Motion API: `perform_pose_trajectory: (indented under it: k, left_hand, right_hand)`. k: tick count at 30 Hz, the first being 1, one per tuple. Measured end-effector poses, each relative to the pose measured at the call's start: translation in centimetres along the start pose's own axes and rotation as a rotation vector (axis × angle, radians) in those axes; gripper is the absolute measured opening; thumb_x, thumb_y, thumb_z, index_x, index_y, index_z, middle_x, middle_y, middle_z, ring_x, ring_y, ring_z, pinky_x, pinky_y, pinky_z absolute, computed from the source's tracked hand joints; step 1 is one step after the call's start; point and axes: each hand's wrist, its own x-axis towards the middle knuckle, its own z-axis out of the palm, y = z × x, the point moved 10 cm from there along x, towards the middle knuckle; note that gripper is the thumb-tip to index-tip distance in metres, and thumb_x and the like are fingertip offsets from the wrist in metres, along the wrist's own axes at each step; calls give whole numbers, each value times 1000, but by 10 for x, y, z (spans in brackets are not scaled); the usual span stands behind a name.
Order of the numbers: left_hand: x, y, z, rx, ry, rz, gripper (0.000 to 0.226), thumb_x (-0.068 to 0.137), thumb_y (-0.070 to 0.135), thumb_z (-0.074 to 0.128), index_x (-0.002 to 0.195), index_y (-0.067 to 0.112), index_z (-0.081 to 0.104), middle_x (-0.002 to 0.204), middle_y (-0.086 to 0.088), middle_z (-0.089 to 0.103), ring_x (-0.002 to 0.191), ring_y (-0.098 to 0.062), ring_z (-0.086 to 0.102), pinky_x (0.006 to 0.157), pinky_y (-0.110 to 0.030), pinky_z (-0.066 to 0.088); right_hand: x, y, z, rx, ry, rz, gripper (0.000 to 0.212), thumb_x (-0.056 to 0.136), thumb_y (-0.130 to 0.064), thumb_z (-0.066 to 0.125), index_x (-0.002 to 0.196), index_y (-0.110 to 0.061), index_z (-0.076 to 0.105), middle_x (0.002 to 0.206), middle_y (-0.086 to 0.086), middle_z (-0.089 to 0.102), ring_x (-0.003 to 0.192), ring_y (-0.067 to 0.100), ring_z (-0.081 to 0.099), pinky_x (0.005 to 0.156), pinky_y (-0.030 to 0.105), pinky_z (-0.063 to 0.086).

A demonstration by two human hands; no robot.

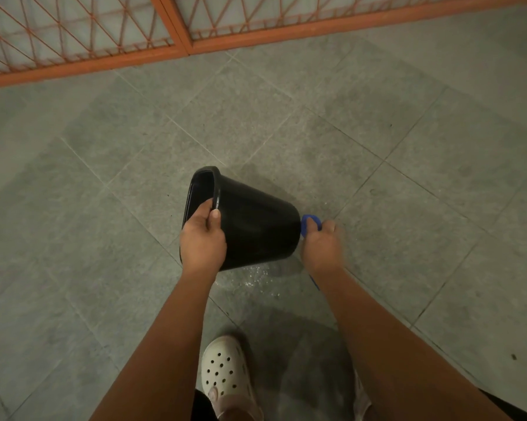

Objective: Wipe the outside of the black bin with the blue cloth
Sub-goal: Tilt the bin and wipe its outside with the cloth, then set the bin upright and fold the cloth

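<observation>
The black bin [256, 223] is tipped on its side above the tiled floor, its open mouth facing left and its base pointing right. My left hand [203, 241] grips the near rim, thumb on the outside and fingers hidden inside. My right hand [321, 247] holds the blue cloth [311, 222] against the bin's base. Most of the cloth is hidden by the hand; a thin blue strip shows below the wrist.
Grey floor tiles [408, 147] spread all round. An orange metal grille [104, 34] runs along the far side. A wet, speckled patch [253, 278] lies on the floor under the bin. My white clog [225, 375] stands just behind it.
</observation>
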Motion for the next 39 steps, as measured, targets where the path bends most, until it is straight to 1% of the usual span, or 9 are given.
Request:
perform_pose_trajectory:
  k: [4, 7, 11, 19, 22, 27, 32, 36, 39]
  left_hand:
    - [1, -5, -6, 51, 44, -23, 34, 100, 28, 42, 132, 28, 54, 115, 2, 63, 107, -19, 59, 100, -44, 46]
    - [-3, -3, -7, 93, 90, -3, 35, 99, 27, 44, 133, 24, 53, 103, 8, 60, 89, -5, 51, 91, -31, 44]
    - [-5, 1, -7, 131, 105, 31, 34, 99, 25, 45, 131, 18, 55, 88, 13, 55, 71, 6, 48, 81, -22, 41]
    - [-9, 11, 2, 106, 77, 44, 35, 98, 26, 47, 132, 19, 55, 84, 11, 61, 74, 5, 54, 75, -15, 37]
    - [-11, 17, 14, 87, 36, 69, 36, 96, 26, 51, 131, 18, 56, 87, 8, 66, 75, 1, 59, 79, -15, 44]
    - [-18, 22, 34, 168, -15, 142, 39, 95, 27, 54, 132, 13, 55, 103, -2, 70, 85, -3, 61, 84, -13, 41]
    - [-16, 25, 48, 178, -38, 170, 41, 95, 28, 55, 132, 12, 55, 103, -7, 71, 92, -14, 67, 88, -19, 48]
    - [-11, 23, 64, 185, -46, 163, 43, 94, 33, 55, 133, 15, 54, 101, -2, 71, 74, 2, 60, 68, 3, 37]
    - [-11, 27, 79, 195, -63, 184, 45, 93, 35, 55, 134, 17, 53, 100, 0, 71, 74, 3, 58, 67, 4, 36]
  right_hand:
    - [-2, -12, 1, 53, -1, -31, 47, 88, -11, 52, 131, -16, 36, 126, 19, 41, 115, 31, 39, 93, 34, 44]
    - [-2, -23, 8, 216, -43, -29, 37, 92, -13, 41, 129, -18, 45, 127, 17, 39, 114, 32, 38, 93, 39, 39]
    - [-7, -42, 17, 203, -68, -114, 26, 94, -17, 44, 119, -17, 51, 122, 14, 40, 108, 28, 45, 88, 33, 44]
    - [-6, -42, 25, 191, -122, -111, 41, 90, -14, 50, 130, -20, 43, 128, 16, 36, 115, 30, 38, 97, 39, 41]
    - [2, -37, 26, 199, -108, -144, 43, 87, -8, 48, 127, -23, 50, 123, 16, 41, 114, 33, 36, 93, 37, 37]
    - [-4, -48, 38, 156, -123, -229, 32, 91, -17, 48, 122, -25, 54, 109, 11, 47, 108, 30, 39, 80, 31, 40]
    - [-4, -44, 41, 172, -104, -209, 32, 92, -15, 49, 123, -23, 53, 109, 10, 46, 107, 28, 40, 80, 29, 40]
    - [1, -36, 45, 238, -150, -158, 39, 91, -12, 47, 128, -22, 49, 114, 14, 46, 109, 32, 41, 82, 31, 37]
    - [4, -22, 44, 310, -139, -82, 43, 90, -11, 48, 133, -16, 43, 115, 16, 47, 107, 33, 44, 82, 27, 34]
